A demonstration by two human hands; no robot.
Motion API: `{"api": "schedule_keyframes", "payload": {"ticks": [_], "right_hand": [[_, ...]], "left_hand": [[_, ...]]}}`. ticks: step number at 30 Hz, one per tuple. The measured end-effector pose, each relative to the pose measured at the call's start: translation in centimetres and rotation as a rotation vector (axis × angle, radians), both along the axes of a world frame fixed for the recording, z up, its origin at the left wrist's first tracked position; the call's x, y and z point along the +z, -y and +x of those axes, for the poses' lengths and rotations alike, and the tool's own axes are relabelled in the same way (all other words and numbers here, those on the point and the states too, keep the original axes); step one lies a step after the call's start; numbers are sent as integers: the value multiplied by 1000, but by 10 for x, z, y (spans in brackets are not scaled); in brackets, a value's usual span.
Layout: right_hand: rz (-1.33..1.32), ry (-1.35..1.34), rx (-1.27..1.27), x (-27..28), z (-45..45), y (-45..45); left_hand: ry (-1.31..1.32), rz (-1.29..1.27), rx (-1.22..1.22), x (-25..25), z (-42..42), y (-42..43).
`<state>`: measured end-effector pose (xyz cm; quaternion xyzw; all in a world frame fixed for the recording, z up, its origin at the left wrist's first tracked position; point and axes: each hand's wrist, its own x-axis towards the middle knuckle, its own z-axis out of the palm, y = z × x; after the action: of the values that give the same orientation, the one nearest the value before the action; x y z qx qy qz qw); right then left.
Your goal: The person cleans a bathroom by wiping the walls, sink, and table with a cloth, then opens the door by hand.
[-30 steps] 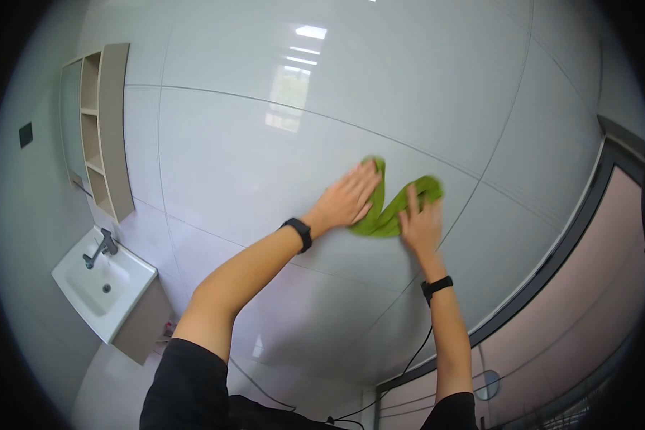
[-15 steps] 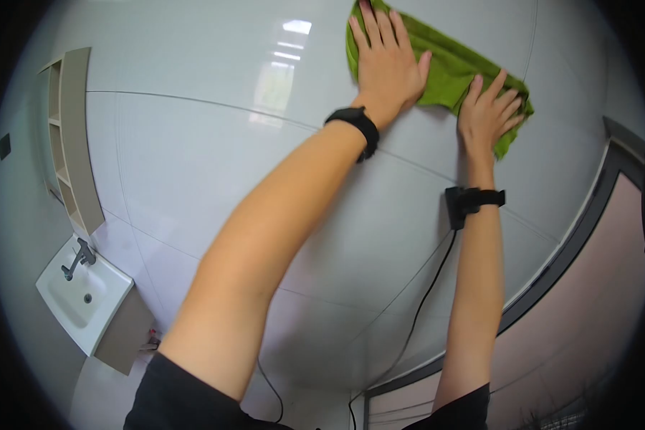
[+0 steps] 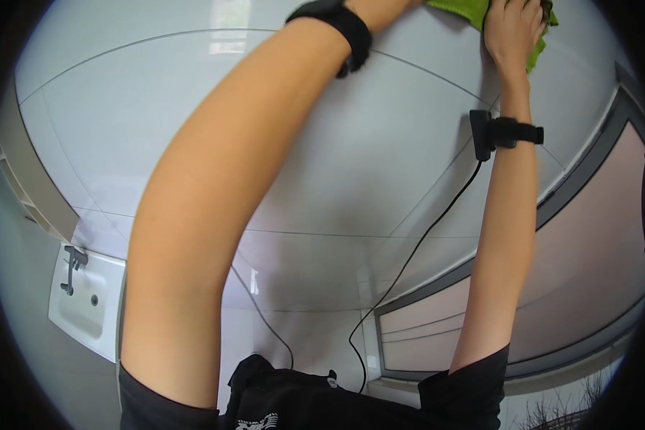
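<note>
At the top edge of the view, a green cloth [image 3: 467, 10] lies against the tiled wall [image 3: 401, 136], partly cut off by the frame. My right hand [image 3: 514, 34] presses on the cloth's right part, its fingers extended. Only the back part of my left hand [image 3: 385, 8] shows at the top edge, left of the cloth; its fingers are out of view. Both wrists wear black straps, and a black cable runs down from the device at my right wrist.
A white sink [image 3: 86, 304] with a dark tap [image 3: 73, 266] stands at the lower left, below a beige shelf cabinet [image 3: 36, 172]. A grey-framed window or door panel [image 3: 595, 236] is at the right. Dark twigs [image 3: 573, 405] show at the lower right.
The cloth and both hands have moved up the wall, from the middle to the top edge. The cloth, bunched earlier, was spread wider half a second ago. My left fingers have left the view.
</note>
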<state>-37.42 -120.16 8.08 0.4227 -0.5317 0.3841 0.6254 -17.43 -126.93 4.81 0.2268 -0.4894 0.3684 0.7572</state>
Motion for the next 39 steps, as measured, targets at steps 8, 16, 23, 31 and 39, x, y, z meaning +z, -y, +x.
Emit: {"api": "schedule_keyframes", "payload": {"ticks": [8, 16, 23, 31, 39], "right_hand": [[74, -137, 132, -79, -28, -13], [308, 47, 110, -291, -44, -35], [586, 262, 33, -380, -42, -70], [347, 55, 149, -216, -49, -54], [239, -193, 163, -96, -126, -65]], "left_hand": [[266, 134, -151, -74, -25, -18], [817, 228, -136, -263, -36, -28], [1126, 128, -106, -338, -20, -25], [709, 251, -393, -201, -52, -50], [478, 141, -226, -94, -147, -71]]}}
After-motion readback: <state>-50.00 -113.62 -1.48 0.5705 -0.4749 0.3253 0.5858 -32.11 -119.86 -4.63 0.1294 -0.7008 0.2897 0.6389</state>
